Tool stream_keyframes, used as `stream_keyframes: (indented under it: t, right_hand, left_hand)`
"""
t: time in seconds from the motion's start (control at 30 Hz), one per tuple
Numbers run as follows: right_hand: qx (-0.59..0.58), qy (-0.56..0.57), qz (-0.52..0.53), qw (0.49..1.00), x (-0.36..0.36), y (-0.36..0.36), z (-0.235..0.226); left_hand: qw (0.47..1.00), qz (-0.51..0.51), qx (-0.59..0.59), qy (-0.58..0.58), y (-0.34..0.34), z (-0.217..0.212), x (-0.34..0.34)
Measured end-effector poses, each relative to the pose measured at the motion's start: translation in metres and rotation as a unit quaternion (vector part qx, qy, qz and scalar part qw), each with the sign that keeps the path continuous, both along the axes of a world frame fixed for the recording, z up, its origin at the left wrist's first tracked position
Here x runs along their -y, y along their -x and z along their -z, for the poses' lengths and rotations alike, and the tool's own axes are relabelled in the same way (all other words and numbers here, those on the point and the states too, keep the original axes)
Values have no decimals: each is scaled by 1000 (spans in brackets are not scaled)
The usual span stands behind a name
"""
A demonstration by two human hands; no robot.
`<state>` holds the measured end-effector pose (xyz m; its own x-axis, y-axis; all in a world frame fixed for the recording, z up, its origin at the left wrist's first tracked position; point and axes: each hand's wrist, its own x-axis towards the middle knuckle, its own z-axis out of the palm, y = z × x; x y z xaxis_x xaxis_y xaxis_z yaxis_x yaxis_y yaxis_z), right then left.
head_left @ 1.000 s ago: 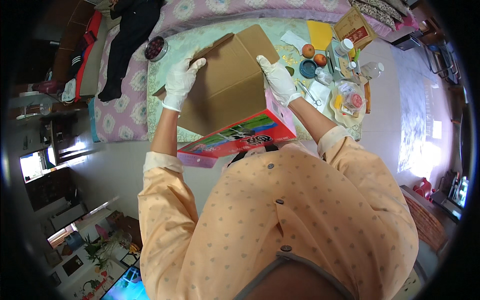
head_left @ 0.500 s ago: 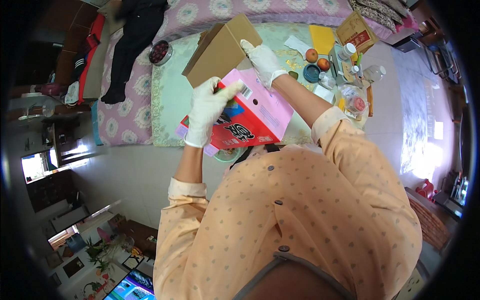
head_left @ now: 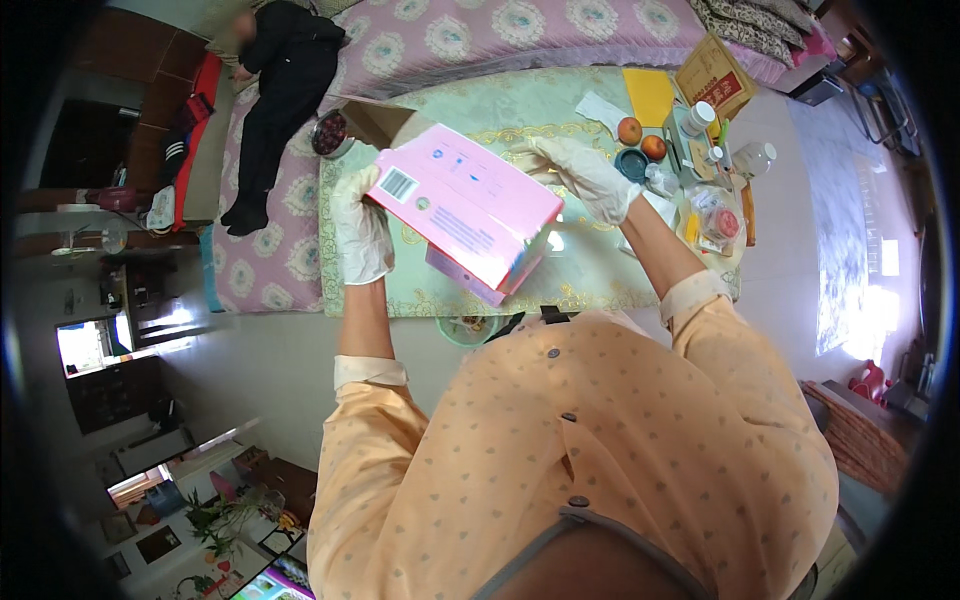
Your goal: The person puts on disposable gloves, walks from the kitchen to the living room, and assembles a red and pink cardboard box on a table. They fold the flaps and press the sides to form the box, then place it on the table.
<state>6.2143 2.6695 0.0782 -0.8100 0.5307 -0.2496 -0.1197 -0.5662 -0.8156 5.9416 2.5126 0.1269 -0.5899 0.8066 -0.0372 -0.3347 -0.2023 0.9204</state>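
A pink cardboard carton [head_left: 470,195] with a barcode and a strip of red along its edge is held up, tilted, over the table. My gloved left hand [head_left: 362,235] grips its left corner, with some fingers hidden behind it. My gloved right hand [head_left: 590,178] is beside the carton's far right edge, its fingers stretched out and nothing visible in them. Behind the carton, a brown cardboard box [head_left: 372,124] is mostly hidden.
On the table's [head_left: 350,290] right stand two apples [head_left: 629,130], a dark teal jar [head_left: 631,164], a yellow sheet [head_left: 650,96], white bottles [head_left: 698,118] and a printed box [head_left: 716,78]. A bowl of dark fruit [head_left: 329,133] is at left. A person in black [head_left: 270,110] lies on the sofa.
The carton has turned so a pink face shows instead of its red front. My right hand has left the brown box and moved right and nearer; the brown box now sits lower, behind the carton.
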Motion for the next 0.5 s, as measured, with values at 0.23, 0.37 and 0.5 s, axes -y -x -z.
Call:
stream_keyframes:
  t: [0.23, 0.37, 0.5]
  right_hand:
    - [29, -158, 106, 981, 9, -6, -42]
    - [67, -591, 102, 797, 12, 12, -60]
    - [-128, -641, 16, 757, 26, 42, -61]
  left_hand:
    - [999, 22, 13, 38, -29, 9, -11]
    - [995, 88, 2, 54, -30, 34, -17]
    - [990, 126, 15, 65, -60, 28, -32]
